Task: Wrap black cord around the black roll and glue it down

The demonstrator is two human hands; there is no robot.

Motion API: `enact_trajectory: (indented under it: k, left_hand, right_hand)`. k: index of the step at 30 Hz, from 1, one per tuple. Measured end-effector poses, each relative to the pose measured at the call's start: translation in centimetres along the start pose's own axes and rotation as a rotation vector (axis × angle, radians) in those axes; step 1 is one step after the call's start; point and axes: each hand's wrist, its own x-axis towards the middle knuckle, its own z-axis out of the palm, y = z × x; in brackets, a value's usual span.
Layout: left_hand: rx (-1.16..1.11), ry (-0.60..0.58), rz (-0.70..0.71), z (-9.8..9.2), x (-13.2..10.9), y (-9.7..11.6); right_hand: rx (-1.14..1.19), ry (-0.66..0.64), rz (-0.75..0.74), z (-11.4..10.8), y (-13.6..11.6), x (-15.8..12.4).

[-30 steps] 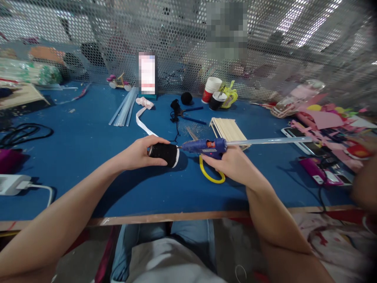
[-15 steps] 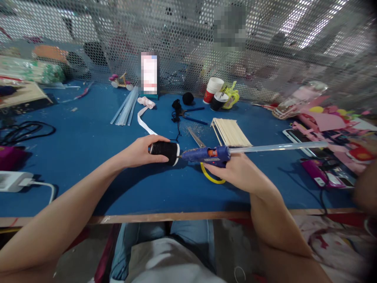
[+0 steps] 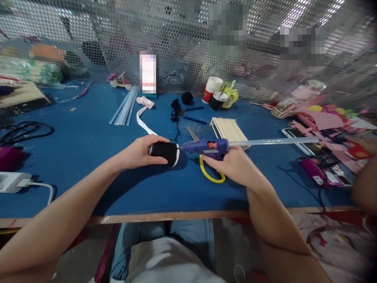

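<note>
My left hand [image 3: 141, 151] is closed round a small cup wrapped in black yarn [image 3: 163, 153], held sideways with its white rim facing right. In my right hand [image 3: 235, 163] is a blue hot glue gun [image 3: 203, 147], a long clear glue stick [image 3: 277, 141] jutting from its back. The nozzle is at the cup's white edge; whether it touches I cannot tell. Scissors with a yellow handle [image 3: 212, 181] lie beneath the gun, partly hidden by it. Behind the cup, a white ribbon [image 3: 144, 122] runs from a roll [image 3: 145, 102], and a black yarn strand trails back.
Farther back are blue-handled pliers [image 3: 194, 118], a black yarn ball [image 3: 187, 98], paper cups [image 3: 212, 88] and loose glue sticks [image 3: 125, 106]. A wooden stick panel [image 3: 231, 131] lies behind the gun. A phone [image 3: 148, 72] stands by the mesh partition. Someone's arm [image 3: 365, 184] is at right.
The glue gun has risen slightly and its nozzle sits higher along the cup's rim. My right hand has shifted a little left. My left hand holds the cup almost still.
</note>
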Motion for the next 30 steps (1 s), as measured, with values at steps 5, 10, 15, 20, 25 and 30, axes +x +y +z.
enact_trajectory:
  k: [5,10,15,20,25,30]
  left_hand:
    - [-0.010,-0.004,0.024,0.0,-0.1,-0.1]
    - [0.017,-0.010,0.035,0.0,-0.1,-0.1]
    - [0.064,-0.002,0.045,0.0,-0.1,-0.1]
    - [0.046,0.004,0.047,-0.1,0.0,-0.1]
    - [0.027,0.009,0.041,0.0,0.0,0.1]
    - [0.007,0.031,0.045,0.1,-0.1,0.2]
  right_hand:
    - [0.025,-0.002,0.044,0.2,0.0,0.3]
    - [0.033,0.017,0.048,0.8,0.4,0.8]
    - [0.035,0.018,0.088,1.2,0.7,1.3]
    - [0.211,-0.048,0.260,0.6,0.5,1.3]
    - [0.328,0.251,0.268,-0.4,2.6,1.6]
    - [-0.068,0.448,0.511,-1.5,7.0,2.8]
